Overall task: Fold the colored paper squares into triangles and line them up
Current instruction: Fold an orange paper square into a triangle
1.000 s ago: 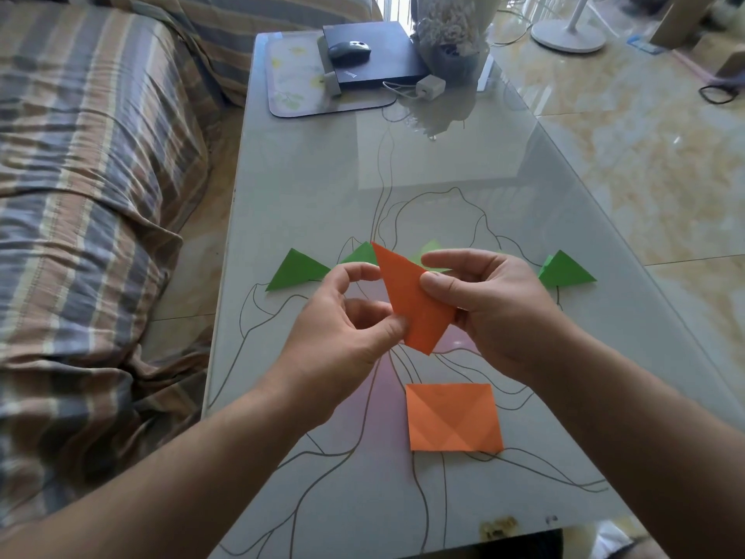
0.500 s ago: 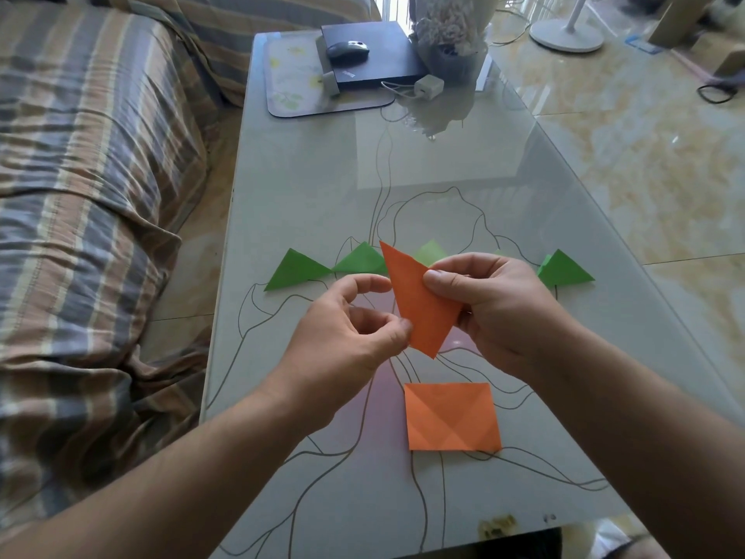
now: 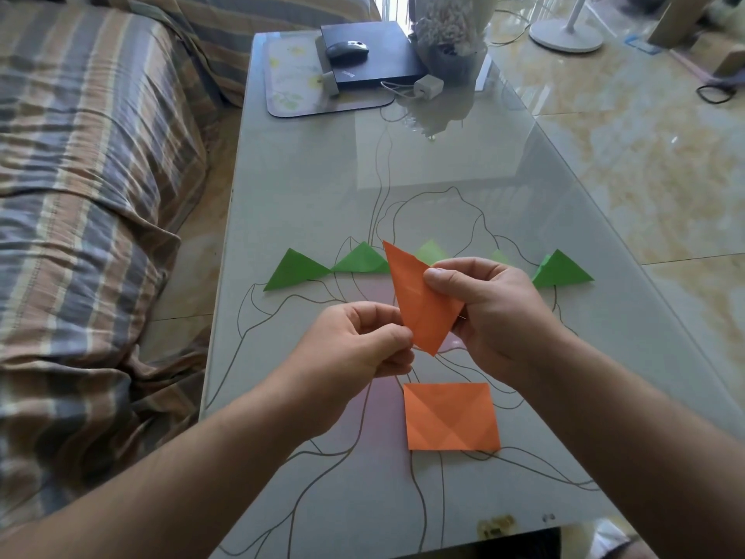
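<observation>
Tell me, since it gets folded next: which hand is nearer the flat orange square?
Left. The left hand hangs just above-left of the flat orange square; the right hand is farther back.

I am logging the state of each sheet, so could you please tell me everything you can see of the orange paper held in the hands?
The orange paper is a thin matte sheet folded into a long triangle, held above the glass table, tilted, one sharp tip up and away, another down toward the person. The right hand pinches its right edge; the left hand pinches its lower left edge. It hides part of the row of green triangles.
</observation>
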Demonstrator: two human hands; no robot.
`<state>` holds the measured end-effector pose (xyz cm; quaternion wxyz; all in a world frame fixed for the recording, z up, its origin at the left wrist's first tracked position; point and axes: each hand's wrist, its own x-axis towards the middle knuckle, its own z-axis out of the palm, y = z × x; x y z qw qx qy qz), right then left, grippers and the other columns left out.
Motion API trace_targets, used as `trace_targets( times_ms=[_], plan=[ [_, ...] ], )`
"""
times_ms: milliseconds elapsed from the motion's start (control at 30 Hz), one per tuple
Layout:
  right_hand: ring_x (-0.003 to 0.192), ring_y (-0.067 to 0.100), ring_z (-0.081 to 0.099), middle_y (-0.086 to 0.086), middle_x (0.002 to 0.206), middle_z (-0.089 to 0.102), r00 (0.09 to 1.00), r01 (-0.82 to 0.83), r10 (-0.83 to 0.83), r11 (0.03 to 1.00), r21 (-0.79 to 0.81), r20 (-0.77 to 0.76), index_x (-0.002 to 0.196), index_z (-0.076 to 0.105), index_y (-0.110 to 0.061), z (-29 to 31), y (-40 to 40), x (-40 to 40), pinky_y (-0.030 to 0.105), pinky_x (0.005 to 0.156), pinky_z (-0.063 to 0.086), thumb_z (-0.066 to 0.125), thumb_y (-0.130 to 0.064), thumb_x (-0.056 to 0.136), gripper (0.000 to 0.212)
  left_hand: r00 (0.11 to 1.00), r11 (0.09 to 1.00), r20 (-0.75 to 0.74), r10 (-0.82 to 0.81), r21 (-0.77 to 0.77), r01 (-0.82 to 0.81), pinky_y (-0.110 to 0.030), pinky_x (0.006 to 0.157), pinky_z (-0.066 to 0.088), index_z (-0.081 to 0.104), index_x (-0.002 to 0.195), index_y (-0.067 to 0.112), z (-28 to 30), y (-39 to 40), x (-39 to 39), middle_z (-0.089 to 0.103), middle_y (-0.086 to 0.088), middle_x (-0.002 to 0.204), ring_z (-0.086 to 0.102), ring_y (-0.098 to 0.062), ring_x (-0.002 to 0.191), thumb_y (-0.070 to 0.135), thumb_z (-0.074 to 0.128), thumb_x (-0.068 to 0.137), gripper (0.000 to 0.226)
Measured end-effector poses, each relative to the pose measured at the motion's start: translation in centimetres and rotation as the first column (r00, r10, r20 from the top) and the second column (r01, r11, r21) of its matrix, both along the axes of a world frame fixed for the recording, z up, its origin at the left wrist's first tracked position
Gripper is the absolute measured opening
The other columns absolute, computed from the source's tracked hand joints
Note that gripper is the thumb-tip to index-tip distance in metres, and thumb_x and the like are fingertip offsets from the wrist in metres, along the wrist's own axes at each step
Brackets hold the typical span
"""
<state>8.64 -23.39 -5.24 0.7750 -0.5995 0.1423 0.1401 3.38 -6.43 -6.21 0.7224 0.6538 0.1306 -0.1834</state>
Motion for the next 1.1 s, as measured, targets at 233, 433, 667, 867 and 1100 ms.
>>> trace_targets(
  times_ms=[233,433,667,867,1100],
  plan=[
    [0.077,0.028,0.070,0.014,0.080,0.073,0.996,0.002,0.009,0.993,0.118,-0.094,0.088,0.069,-0.008,-0.6,0.7,-0.7,0.044,0.075,0.061,0.073,-0.002,0.089,0.007,1.000,1.000,0.006,0.014,-0.021,-0.014,-0.045,0.094,0.061,0.069,0.112,0.010,0.2,0.2,0.2,0.078,-0.014,0.103,0.075,-0.030,0.096,0.016,0.070,0.095,0.018],
    [0.082,0.024,0.067,0.008,0.087,0.072,0.991,-0.044,0.050,0.998,0.050,-0.122,0.094,0.065,-0.016,-0.9,0.7,-0.8,0.032,0.067,0.054,0.073,-0.008,0.092,0.012,0.996,0.989,0.063,0.059,0.132,-0.067,-0.054,0.090,0.060,0.067,0.102,0.012,0.5,0.8,0.5,0.079,-0.009,0.095,0.077,-0.030,0.092,0.013,0.073,0.094,0.010],
    [0.045,0.006,0.037,-0.010,0.054,0.047,0.968,-0.156,0.205,0.943,-0.294,0.147,0.086,0.071,-0.006,-0.3,1.0,-2.0,0.016,0.043,0.032,0.080,-0.014,0.090,0.012,0.924,0.851,0.377,0.062,0.463,-0.246,-0.038,0.071,0.063,0.070,0.085,0.024,0.7,2.8,1.5,0.071,0.007,0.076,0.069,-0.012,0.071,0.032,0.084,0.085,0.016],
    [0.072,0.018,0.058,0.003,0.078,0.067,0.968,-0.249,0.251,0.967,-0.049,0.018,0.083,0.074,-0.017,0.6,2.2,-3.1,0.032,0.074,0.048,0.079,-0.036,0.076,0.021,0.574,0.535,0.744,-0.342,0.656,-0.532,-0.036,0.081,0.051,0.078,0.086,0.021,0.3,3.6,1.5,0.069,0.004,0.093,0.061,-0.020,0.094,0.024,0.084,0.084,0.007],
    [0.064,0.016,0.059,0.004,0.074,0.069,0.989,-0.101,0.106,0.994,0.051,-0.104,0.084,0.068,-0.012,0.3,2.1,-2.5,0.034,0.073,0.051,0.077,-0.020,0.090,0.013,0.448,0.452,0.760,-0.471,0.644,-0.618,-0.041,0.084,0.051,0.078,0.086,0.019,0.1,3.0,1.2,0.063,-0.006,0.102,0.056,-0.029,0.103,0.031,0.087,0.081,0.016]
  ],
)
